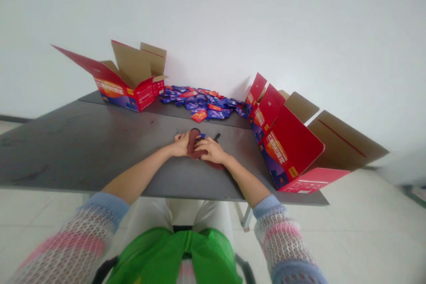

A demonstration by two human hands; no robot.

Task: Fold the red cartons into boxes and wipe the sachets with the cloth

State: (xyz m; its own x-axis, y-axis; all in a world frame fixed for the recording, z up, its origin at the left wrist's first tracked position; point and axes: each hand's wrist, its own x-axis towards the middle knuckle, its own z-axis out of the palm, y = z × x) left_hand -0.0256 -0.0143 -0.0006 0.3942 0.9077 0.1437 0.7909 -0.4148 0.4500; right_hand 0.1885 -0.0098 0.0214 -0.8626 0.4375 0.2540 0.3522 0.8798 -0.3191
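Observation:
At the middle of the table, my left hand (181, 144) and my right hand (211, 149) are close together, fingers closed around a reddish-brown curved thing (192, 145) with a dark rounded top. Its kind is unclear, and my fingers hide part of it. A small blue piece (203, 136) shows between the hands; I cannot tell whether it is held. Just beyond my right hand a short black piece (217, 136) sticks up. More reddish-brown material (216, 166) shows beneath my right wrist.
A heap of blue and orange-red sachets (213, 105) lies at the table's back. An open red-and-blue carton (124, 93) stands at the back left. Several more open cartons (279, 151) line the right side of the grey table (83, 142). A white wall (213, 22) rises behind.

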